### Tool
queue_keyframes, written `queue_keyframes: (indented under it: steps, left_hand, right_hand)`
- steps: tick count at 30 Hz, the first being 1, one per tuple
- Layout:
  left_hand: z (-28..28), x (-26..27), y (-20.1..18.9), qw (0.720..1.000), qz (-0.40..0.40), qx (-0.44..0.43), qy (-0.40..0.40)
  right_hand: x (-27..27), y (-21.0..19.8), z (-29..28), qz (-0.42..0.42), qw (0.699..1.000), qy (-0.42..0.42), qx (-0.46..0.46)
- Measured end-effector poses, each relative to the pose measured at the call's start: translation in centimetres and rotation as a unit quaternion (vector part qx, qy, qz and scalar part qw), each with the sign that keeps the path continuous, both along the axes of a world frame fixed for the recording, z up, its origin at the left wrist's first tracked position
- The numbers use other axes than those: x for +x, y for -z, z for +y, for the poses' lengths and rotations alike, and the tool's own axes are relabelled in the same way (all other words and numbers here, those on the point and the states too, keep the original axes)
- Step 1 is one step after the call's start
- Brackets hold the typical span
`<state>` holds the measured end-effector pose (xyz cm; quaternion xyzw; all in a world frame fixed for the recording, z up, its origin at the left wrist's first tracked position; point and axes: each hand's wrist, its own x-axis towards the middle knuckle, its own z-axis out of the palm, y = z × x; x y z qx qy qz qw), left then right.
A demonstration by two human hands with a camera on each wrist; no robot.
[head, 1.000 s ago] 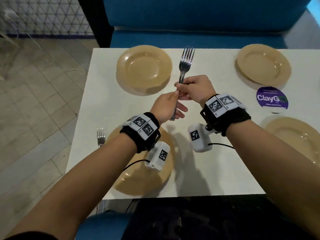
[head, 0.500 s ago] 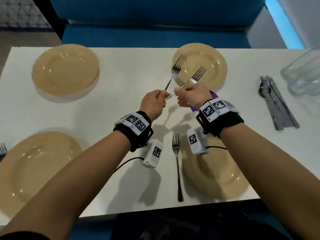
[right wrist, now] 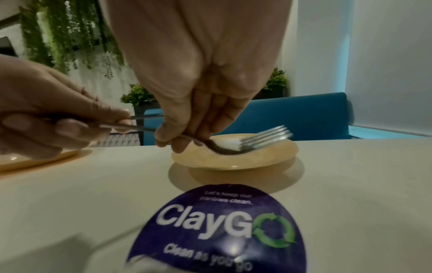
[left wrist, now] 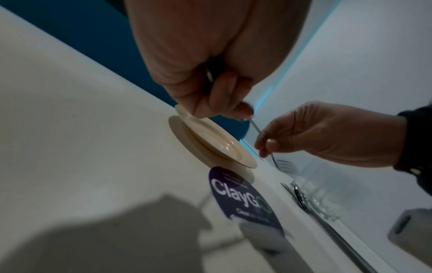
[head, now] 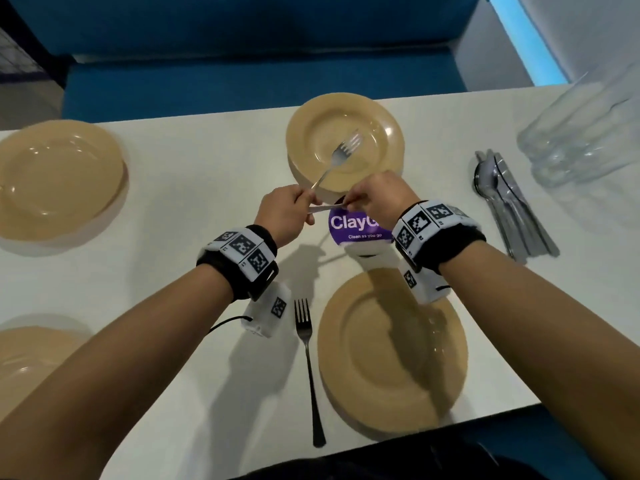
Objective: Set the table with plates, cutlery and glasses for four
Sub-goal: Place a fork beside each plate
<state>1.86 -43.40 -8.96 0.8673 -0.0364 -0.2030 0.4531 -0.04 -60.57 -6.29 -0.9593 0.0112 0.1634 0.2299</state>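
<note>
Midway over the white table (head: 194,174), both hands meet above the purple ClayGo sticker (head: 356,228). The left hand (head: 285,214) has its fingers curled round the handles of two forks. One fork (head: 334,161) slants up toward 1 o'clock, its tines hanging over the far plate (head: 388,133). The second fork (right wrist: 252,143) runs across toward 3 o'clock, where the right hand (head: 379,194) pinches its neck between thumb and fingertips (right wrist: 163,134); in the head view only a short piece of its handle shows between the hands. In the right wrist view its tines (right wrist: 268,136) point past the far plate, clear of the table.

At 6 o'clock from the hands a third fork (head: 308,368) lies flat just beside the left edge of the near plate (head: 391,362). Two more plates (head: 59,178) sit at 9 o'clock and 8 o'clock. At 3 o'clock a bundle of spoons and knives (head: 512,202) lies on the table, with clear glasses (head: 585,133) just beyond it at 2 o'clock.
</note>
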Motion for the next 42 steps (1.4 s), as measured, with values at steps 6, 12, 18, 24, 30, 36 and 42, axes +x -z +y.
queue_keyframes:
  steps: [6, 12, 18, 24, 30, 36, 42]
  left_hand:
    - [-4.7, 3.2, -0.3, 0.980, -0.044, -0.064, -0.183]
    - [-9.8, 5.2, 0.2, 0.979, 0.018, -0.090, -0.180]
    - [-12.2, 5.9, 1.8, 0.980, 0.027, -0.093, -0.175]
    - [-12.8, 6.7, 1.9, 0.979, 0.022, -0.090, -0.184]
    - [-12.9, 7.2, 2.2, 0.974, 0.033, -0.101, -0.199]
    - [-12.6, 7.0, 2.1, 0.974, 0.039, -0.098, -0.198]
    - [-12.0, 6.8, 2.4, 0.974, 0.035, -0.092, -0.204]
  right_hand:
    - [2.5, 2.4, -7.3, -0.063, 0.985, 0.161, 0.029]
    - [6.7, 4.4, -12.7, -0.024, 0.906, 0.384, 0.176]
    - [10.8, 5.7, -14.8, 0.023, 0.908, 0.385, 0.166]
    - [11.2, 6.3, -15.4, -0.008, 0.903, 0.393, 0.172]
    - [10.9, 7.2, -15.4, -0.050, 0.927, 0.343, 0.144]
    - [11.5, 7.0, -15.1, -0.045, 0.939, 0.315, 0.129]
    - [10.9, 7.6, -15.1, -0.054, 0.940, 0.310, 0.128]
